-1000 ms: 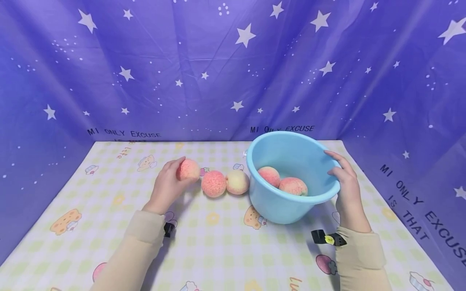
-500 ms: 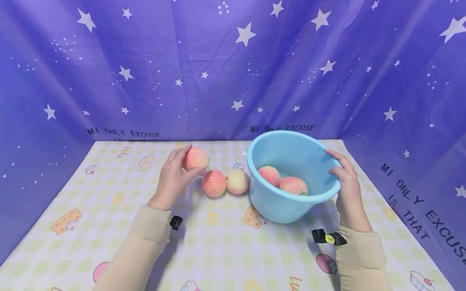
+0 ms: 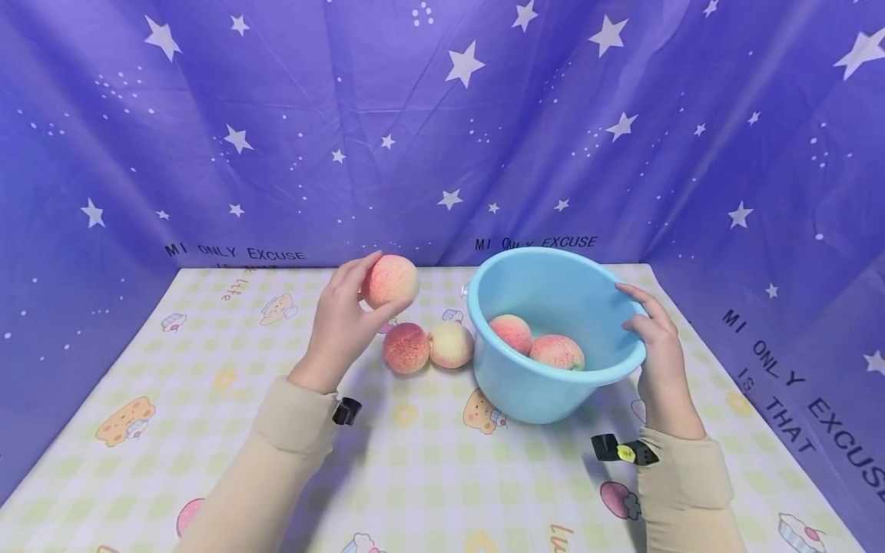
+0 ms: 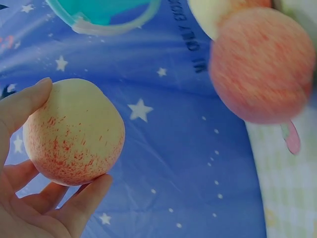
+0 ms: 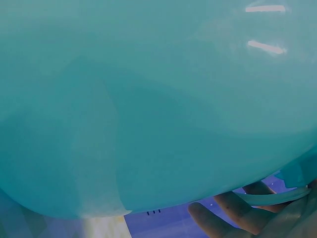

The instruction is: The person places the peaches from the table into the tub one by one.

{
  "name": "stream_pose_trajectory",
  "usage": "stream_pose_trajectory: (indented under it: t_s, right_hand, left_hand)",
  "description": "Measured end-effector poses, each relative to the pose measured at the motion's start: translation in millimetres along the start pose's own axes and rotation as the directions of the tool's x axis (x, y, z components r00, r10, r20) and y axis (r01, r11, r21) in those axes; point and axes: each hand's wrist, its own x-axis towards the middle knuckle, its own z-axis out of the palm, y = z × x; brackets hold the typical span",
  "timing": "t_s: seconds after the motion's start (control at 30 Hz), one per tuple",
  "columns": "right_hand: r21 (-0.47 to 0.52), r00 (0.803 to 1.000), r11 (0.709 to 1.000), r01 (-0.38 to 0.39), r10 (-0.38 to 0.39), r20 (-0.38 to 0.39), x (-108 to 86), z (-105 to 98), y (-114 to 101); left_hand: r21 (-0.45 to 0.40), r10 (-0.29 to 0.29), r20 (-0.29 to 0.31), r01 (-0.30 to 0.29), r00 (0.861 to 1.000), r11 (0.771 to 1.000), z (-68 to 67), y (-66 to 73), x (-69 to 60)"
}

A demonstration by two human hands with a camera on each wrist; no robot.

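Note:
In the head view, my left hand (image 3: 342,315) holds a pink and cream peach (image 3: 392,282) in the air, the thumb on one side and fingers on the other. The left wrist view shows this peach (image 4: 77,134) gripped at its edge, its pale side speckled red. On the cloth below, a red peach (image 3: 406,349) and a pale peach (image 3: 452,345) sit side by side, just left of a light blue bucket (image 3: 539,399). My right hand (image 3: 660,349) grips the bucket's right rim. Two peaches, one of them the blushed peach (image 3: 557,352), lie inside the bucket.
A checked tablecloth (image 3: 415,484) with cartoon prints covers the table. Purple starry curtains (image 3: 387,100) hang behind it and along both sides. Each wrist carries a black camera, such as the left wrist camera (image 3: 347,411).
My left hand has lifted its peach off the cloth and carried it rightward and up, behind the red peach. The right hand and the bucket have stayed in place.

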Motion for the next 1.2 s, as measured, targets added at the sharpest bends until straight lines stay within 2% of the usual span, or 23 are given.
stream_pose_trajectory:
  t_s: [0.23,0.4,0.6,0.8,0.97,1.2]
  right_hand:
    - [0.000,1.000,1.000,0.007,-0.007,0.006,-0.2,0.1,-0.7]
    - [-0.001,1.000,1.000,0.009,-0.009,0.004,0.0,0.1,-1.2]
    - [-0.006,1.000,1.000,0.002,-0.002,0.000,-0.2,0.0,-0.5]
    - [-0.013,1.000,1.000,0.003,-0.003,-0.001,-0.6,-0.5,-0.1]
    - [-0.014,1.000,1.000,0.004,-0.004,-0.001,-0.7,-0.1,0.3]
    - [-0.009,1.000,1.000,0.008,-0.008,0.001,0.2,-0.5,0.3]
  left_hand:
    - [-0.089,0.044,-0.021,-0.046,0.999,0.995,4.7,19.9,-2.3]
    - [-0.136,0.070,-0.032,-0.074,0.997,0.988,11.0,30.0,0.6]
    - [-0.150,0.107,-0.033,-0.111,0.994,0.982,21.0,38.0,3.2]
    - [-0.154,0.143,-0.008,-0.142,0.990,0.978,30.9,50.2,7.4]
    - [-0.168,0.147,-0.002,-0.145,0.989,0.975,38.9,56.5,12.9]
    - [-0.168,0.125,0.019,-0.120,0.992,0.978,48.3,63.6,20.8]
